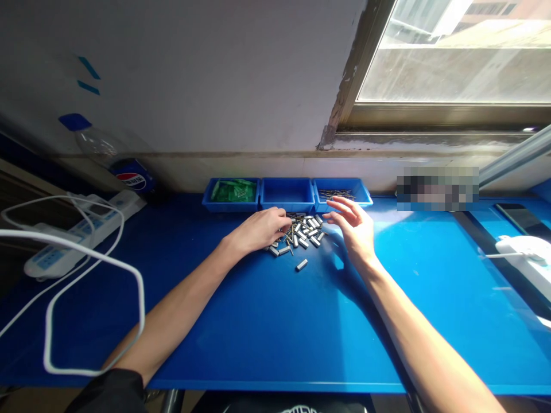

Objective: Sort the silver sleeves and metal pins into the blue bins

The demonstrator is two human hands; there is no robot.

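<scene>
Your left hand point(271, 225), with fingers bent, touches the left side of the pile in the centre of the frame; whether it grips a piece, you cannot tell from here. Your right hand point(353, 226) is open and holds nothing visible, its fingers spread at the pile's right edge. The pile has short silver metal cylinders point(303, 243) and thin dark metal pins point(290, 249). Each cylinder seems light, stiff and not fragile, but its smooth surface may slip or roll, so pinch it across the middle. The pins look better taken by the shaft. At upper left, the clear plastic bottle with blue cap point(98, 144) carries a blue label point(132, 176) with a Pepsi-like round logo; its white characters are too small to read surely.
</scene>
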